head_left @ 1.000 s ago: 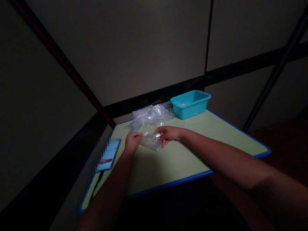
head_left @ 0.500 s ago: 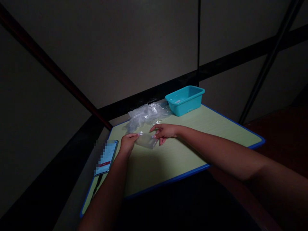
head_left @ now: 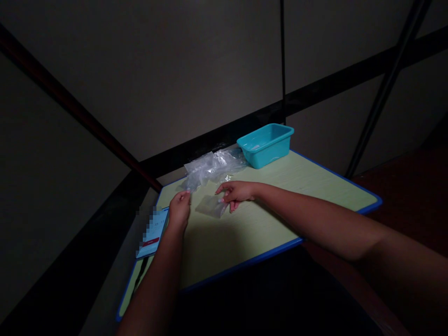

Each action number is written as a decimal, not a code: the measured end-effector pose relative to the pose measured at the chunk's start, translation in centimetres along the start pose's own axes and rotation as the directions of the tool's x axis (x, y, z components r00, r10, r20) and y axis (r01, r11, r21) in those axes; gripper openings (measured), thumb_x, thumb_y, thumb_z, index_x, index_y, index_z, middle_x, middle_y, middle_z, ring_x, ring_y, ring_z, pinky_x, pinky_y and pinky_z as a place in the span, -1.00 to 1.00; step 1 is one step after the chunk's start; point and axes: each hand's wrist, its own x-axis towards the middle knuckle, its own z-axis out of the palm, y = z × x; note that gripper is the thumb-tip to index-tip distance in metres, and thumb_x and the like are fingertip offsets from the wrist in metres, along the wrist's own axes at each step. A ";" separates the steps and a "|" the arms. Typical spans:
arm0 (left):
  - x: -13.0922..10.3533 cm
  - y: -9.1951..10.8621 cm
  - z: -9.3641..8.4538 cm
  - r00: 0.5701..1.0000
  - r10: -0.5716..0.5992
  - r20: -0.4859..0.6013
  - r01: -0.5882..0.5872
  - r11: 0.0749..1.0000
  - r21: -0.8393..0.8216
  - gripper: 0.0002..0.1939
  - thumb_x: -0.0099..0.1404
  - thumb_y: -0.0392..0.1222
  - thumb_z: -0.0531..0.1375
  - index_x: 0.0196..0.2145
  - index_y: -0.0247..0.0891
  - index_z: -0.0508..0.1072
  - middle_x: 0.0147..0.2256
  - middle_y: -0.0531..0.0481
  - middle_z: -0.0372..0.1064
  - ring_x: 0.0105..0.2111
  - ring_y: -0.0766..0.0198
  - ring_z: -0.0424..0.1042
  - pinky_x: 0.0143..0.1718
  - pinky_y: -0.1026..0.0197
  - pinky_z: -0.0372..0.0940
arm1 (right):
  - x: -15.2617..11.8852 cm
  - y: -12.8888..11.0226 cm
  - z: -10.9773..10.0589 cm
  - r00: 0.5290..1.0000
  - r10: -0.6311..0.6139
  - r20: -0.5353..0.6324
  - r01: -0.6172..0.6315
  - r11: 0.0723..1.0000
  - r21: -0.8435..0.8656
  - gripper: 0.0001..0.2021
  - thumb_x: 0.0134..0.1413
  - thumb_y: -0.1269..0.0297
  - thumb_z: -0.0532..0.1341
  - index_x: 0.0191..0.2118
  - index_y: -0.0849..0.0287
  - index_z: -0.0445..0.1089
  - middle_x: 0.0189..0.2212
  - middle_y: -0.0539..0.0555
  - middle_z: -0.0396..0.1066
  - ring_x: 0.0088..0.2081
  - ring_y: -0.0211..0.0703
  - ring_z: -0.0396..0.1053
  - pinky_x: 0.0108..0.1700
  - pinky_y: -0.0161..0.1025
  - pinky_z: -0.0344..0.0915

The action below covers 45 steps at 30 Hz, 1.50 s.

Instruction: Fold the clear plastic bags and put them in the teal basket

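Observation:
A small clear plastic bag (head_left: 211, 206) is pinched at its right edge between the thumb and fingers of my right hand (head_left: 235, 192). My left hand (head_left: 180, 207) is closed, to the left of the bag and apart from it, near the pile; whether its fingertips hold anything is too small to tell. Behind both hands, a crumpled pile of clear plastic bags (head_left: 213, 167) lies at the back of the table.
The pale green table (head_left: 273, 205) has a blue edge. A turquoise basket (head_left: 269, 154) stands at the back, right of the pile. A phone (head_left: 154, 233) with a lit screen lies at the left edge, with a dark strap (head_left: 140, 273) below it. A wall rises behind.
My left hand has let go of the small bag's left edge and moved left. My right hand still holds the bag, which now hangs lower and flatter. The view has shifted slightly.

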 end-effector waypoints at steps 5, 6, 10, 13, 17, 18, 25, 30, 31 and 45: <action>-1.4 1.6 -0.5 0.955 0.295 0.023 -0.292 0.930 0.221 -0.63 0.22 0.01 0.07 -0.18 -0.31 0.45 -0.17 -0.12 0.40 -0.11 0.15 0.36 -0.07 0.18 0.22 | -0.1 -0.2 0.2 1.000 0.006 -0.001 -0.006 0.999 -0.033 -0.71 0.17 0.46 0.13 -0.01 0.24 0.11 -0.61 -0.14 0.31 -0.65 -0.30 0.39 -0.59 -0.42 0.34; -1.9 2.0 -0.3 0.911 0.389 0.136 -0.412 0.858 0.307 -0.61 0.25 -0.01 0.04 -0.10 -0.30 0.43 -0.06 -0.15 0.37 -0.01 0.12 0.31 0.04 0.12 0.16 | -0.2 -0.2 0.3 1.000 0.007 -0.005 -0.007 0.999 -0.041 -0.72 0.18 0.46 0.11 -0.01 0.24 0.11 -0.62 -0.14 0.31 -0.65 -0.31 0.39 -0.59 -0.43 0.34; -3.9 2.4 1.2 0.749 0.358 0.558 -0.628 0.652 0.424 -0.49 0.32 -0.05 -0.07 0.17 -0.28 0.19 0.23 -0.17 0.06 0.25 0.07 -0.03 0.21 -0.10 -0.09 | -0.3 -0.4 0.4 0.999 0.011 -0.034 -0.013 0.998 -0.069 -0.77 0.21 0.46 0.09 -0.02 0.25 0.14 -0.66 -0.15 0.29 -0.65 -0.31 0.39 -0.58 -0.43 0.34; -4.5 2.0 2.1 0.709 0.196 0.678 -0.609 0.655 0.448 -0.43 0.37 -0.03 -0.16 0.26 -0.31 0.01 0.29 -0.16 -0.14 0.29 0.12 -0.17 0.23 -0.08 -0.12 | -0.4 -0.5 0.4 0.998 0.026 -0.049 -0.030 0.997 -0.077 -0.76 0.20 0.46 0.10 -0.02 0.25 0.14 -0.67 -0.15 0.29 -0.65 -0.30 0.39 -0.58 -0.43 0.34; -4.8 1.9 2.5 0.698 0.112 0.707 -0.594 0.642 0.485 -0.36 0.37 0.05 -0.21 0.27 -0.43 -0.02 0.29 -0.25 -0.19 0.29 0.11 -0.18 0.24 -0.04 -0.13 | -0.3 -0.6 0.5 0.997 0.047 -0.064 -0.052 0.996 -0.076 -0.76 0.21 0.51 0.05 -0.01 0.27 0.14 -0.66 -0.12 0.32 -0.66 -0.29 0.39 -0.58 -0.42 0.34; -4.9 2.0 2.4 0.695 0.111 0.710 -0.602 0.630 0.490 -0.35 0.37 0.06 -0.20 0.26 -0.43 -0.01 0.29 -0.26 -0.18 0.29 0.11 -0.18 0.24 -0.04 -0.13 | -0.3 -0.6 0.5 0.996 0.052 -0.070 -0.057 0.996 -0.075 -0.76 0.22 0.52 0.04 0.00 0.28 0.13 -0.67 -0.11 0.32 -0.66 -0.28 0.39 -0.57 -0.41 0.34; -5.3 2.6 2.5 0.689 0.072 0.722 -0.620 0.575 0.534 -0.38 0.37 0.04 -0.17 0.26 -0.39 0.00 0.29 -0.25 -0.21 0.29 0.12 -0.22 0.23 -0.08 -0.14 | -0.4 -0.9 0.5 0.984 0.124 -0.127 -0.129 0.991 -0.033 -0.77 0.23 0.52 0.02 -0.01 0.30 0.14 -0.64 -0.07 0.34 -0.66 -0.29 0.38 -0.58 -0.41 0.35; -5.3 2.7 2.4 0.687 0.058 0.725 -0.614 0.580 0.535 -0.44 0.40 -0.06 -0.23 0.26 -0.35 0.01 0.30 -0.19 -0.20 0.29 0.17 -0.22 0.24 -0.04 -0.13 | -0.6 -1.0 0.5 0.983 0.135 -0.127 -0.140 0.990 -0.033 -0.71 0.19 0.51 0.09 0.02 0.29 0.12 -0.62 -0.08 0.35 -0.66 -0.30 0.38 -0.57 -0.41 0.36; -5.3 2.7 2.4 0.685 0.055 0.726 -0.615 0.578 0.536 -0.45 0.40 -0.08 -0.23 0.26 -0.35 0.00 0.30 -0.19 -0.20 0.29 0.17 -0.22 0.24 -0.04 -0.13 | -0.7 -1.0 0.5 0.984 0.129 -0.123 -0.135 0.990 -0.038 -0.69 0.17 0.52 0.11 0.03 0.29 0.12 -0.62 -0.08 0.35 -0.66 -0.30 0.38 -0.57 -0.41 0.36; -5.3 2.8 2.5 0.669 0.033 0.743 -0.638 0.539 0.550 -0.39 0.38 -0.03 -0.21 0.28 -0.42 -0.08 0.31 -0.23 -0.27 0.30 0.09 -0.25 0.23 -0.05 -0.14 | -1.1 -1.4 0.3 0.983 0.150 -0.102 -0.153 0.988 -0.024 -0.60 0.20 0.52 0.07 0.14 0.27 0.05 -0.64 -0.09 0.35 -0.64 -0.30 0.40 -0.57 -0.45 0.35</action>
